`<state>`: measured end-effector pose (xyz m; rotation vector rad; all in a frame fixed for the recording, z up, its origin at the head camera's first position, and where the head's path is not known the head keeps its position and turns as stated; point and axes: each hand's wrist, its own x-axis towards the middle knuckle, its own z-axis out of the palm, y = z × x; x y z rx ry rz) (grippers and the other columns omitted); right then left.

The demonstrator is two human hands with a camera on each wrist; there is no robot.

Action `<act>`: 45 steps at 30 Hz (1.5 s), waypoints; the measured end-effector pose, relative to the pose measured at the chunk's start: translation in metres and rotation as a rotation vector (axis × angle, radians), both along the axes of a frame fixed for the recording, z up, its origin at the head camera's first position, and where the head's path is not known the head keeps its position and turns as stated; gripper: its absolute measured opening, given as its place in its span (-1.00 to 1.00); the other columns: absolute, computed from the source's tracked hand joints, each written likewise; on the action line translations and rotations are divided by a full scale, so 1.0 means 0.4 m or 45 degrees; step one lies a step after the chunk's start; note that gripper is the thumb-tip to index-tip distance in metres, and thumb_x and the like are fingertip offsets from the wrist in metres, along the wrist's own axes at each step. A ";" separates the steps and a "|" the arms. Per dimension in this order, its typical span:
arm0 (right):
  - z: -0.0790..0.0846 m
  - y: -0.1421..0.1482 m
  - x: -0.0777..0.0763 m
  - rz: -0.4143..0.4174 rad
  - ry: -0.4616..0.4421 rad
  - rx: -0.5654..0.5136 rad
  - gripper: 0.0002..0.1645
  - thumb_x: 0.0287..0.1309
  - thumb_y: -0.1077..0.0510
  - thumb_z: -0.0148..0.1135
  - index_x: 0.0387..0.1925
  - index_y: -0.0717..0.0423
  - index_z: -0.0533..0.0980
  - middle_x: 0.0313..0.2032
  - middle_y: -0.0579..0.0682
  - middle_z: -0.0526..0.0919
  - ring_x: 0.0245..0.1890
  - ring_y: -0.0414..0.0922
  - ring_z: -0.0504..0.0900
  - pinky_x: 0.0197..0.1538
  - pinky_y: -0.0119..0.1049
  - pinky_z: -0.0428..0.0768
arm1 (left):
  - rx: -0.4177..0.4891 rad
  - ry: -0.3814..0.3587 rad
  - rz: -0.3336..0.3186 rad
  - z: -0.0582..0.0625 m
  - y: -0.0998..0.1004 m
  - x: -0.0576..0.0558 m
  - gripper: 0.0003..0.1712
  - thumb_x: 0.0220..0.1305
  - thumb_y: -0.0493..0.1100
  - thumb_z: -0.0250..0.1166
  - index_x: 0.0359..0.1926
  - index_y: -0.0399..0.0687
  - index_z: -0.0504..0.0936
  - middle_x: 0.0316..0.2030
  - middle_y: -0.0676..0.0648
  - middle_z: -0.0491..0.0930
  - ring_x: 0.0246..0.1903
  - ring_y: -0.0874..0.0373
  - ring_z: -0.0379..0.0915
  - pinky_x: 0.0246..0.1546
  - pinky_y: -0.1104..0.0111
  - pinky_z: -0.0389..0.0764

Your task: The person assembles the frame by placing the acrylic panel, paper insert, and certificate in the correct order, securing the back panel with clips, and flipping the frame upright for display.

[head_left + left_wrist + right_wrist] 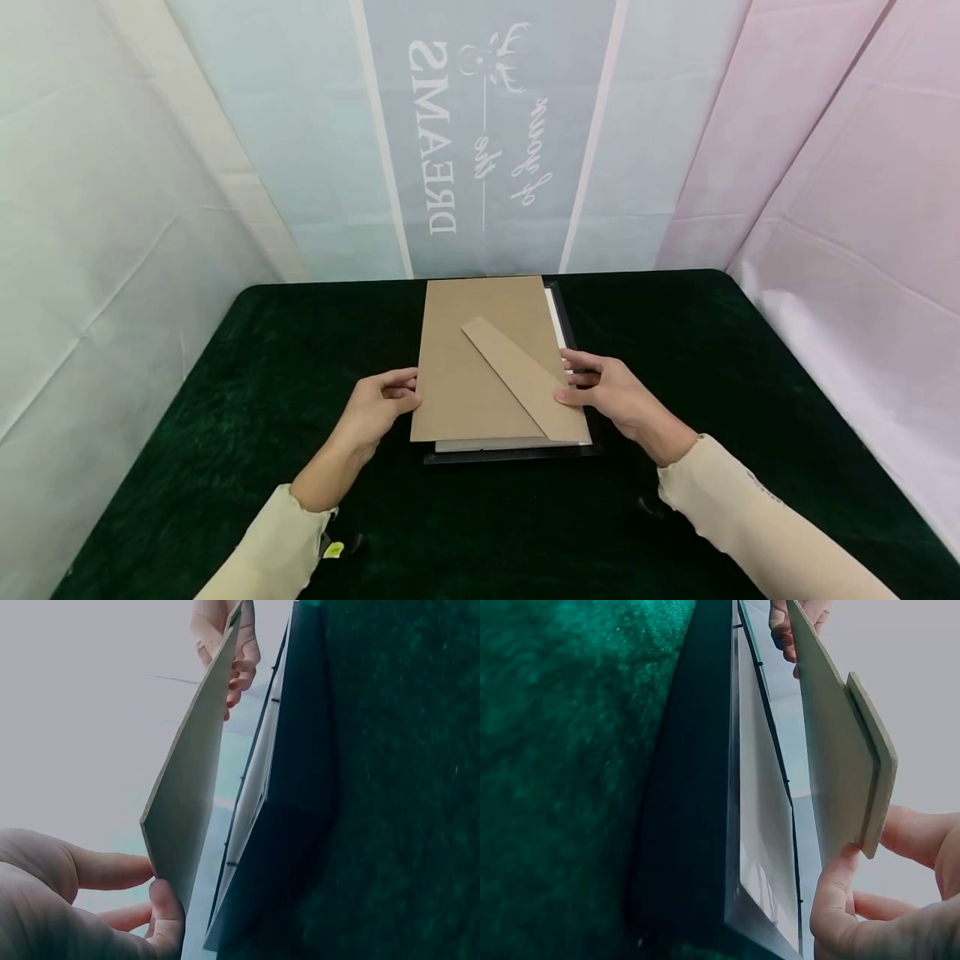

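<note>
Board point(453, 367), flat and brown, is held up over a black picture frame point(517, 457) in the middle of the table. The left hand point(381, 410) pinches the board at its left edge, with fingers on its top and its under side. The right hand point(615, 393) pinches the board's right edge too, down near the close corner. Its thumb point(572, 397) is on the flap point(513, 379), a long brown piece that lies slanted across the top of the board. One end of the flap points to the middle of the board and the other end goes to the close right corner.

The frame lies flat under the board, and both wrist views show a gap between the two, so they do not touch there. From above, the board covers most of the frame. Black bits peek out at the right side and at the close side. The inside of the frame looks white, and small dark pins point(232, 864) stick out along its inner rim.

The table has a dark green, fuzzy cloth point(225, 450) on it. Behind it hangs a pale blue and pink sheet point(645, 150) with white letters point(438, 137) that spell DREAMS, turned sideways. Both arms have cream sleeves point(750, 508), and a little yellow tag point(333, 550) shows by the left one.
</note>
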<state>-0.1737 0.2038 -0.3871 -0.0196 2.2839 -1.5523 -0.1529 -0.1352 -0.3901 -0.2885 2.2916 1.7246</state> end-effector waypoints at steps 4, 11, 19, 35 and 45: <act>-0.007 0.020 0.005 -0.001 -0.020 -0.008 -0.07 0.15 0.16 0.43 0.49 0.07 0.20 0.36 0.20 0.26 0.28 0.12 0.35 0.09 -0.32 0.58 | 0.013 0.001 -0.028 0.001 0.014 0.004 -0.51 0.33 -0.36 0.24 0.27 -0.13 0.53 0.09 -0.17 0.50 -0.06 0.07 0.44 0.01 0.29 0.56; -0.011 0.047 0.017 0.009 -0.030 0.002 -0.07 0.17 0.16 0.41 0.49 0.10 0.19 0.35 0.23 0.27 0.23 0.11 0.37 0.05 -0.33 0.59 | 0.015 -0.017 -0.058 -0.002 0.036 0.012 -0.50 0.33 -0.36 0.24 0.29 -0.12 0.51 0.08 -0.17 0.50 -0.05 0.07 0.43 0.03 0.26 0.56; -0.009 0.061 0.021 0.031 -0.055 -0.019 -0.07 0.17 0.18 0.40 0.49 0.16 0.18 0.36 0.26 0.26 0.23 0.12 0.37 0.07 -0.32 0.58 | 0.026 -0.020 -0.077 -0.015 0.049 0.019 -0.50 0.32 -0.37 0.23 0.28 -0.18 0.51 0.05 -0.18 0.51 -0.08 0.07 0.43 0.03 0.24 0.59; -0.011 0.064 0.000 0.041 -0.075 -0.020 -0.08 0.20 0.20 0.36 0.50 0.20 0.14 0.39 0.28 0.23 0.24 0.11 0.39 0.19 -0.20 0.54 | 0.079 -0.057 -0.062 -0.013 0.062 0.016 -0.46 0.31 -0.29 0.24 0.32 -0.08 0.49 0.17 -0.18 0.51 0.09 0.00 0.48 0.36 -0.05 0.34; -0.018 0.064 -0.014 0.051 -0.059 0.037 -0.09 0.20 0.15 0.38 0.48 0.21 0.17 0.38 0.29 0.28 0.23 0.11 0.42 0.18 -0.17 0.57 | 0.080 -0.073 -0.053 -0.022 0.063 0.011 -0.51 0.31 -0.27 0.23 0.26 0.00 0.55 0.22 -0.13 0.50 0.19 -0.03 0.43 0.41 -0.14 0.21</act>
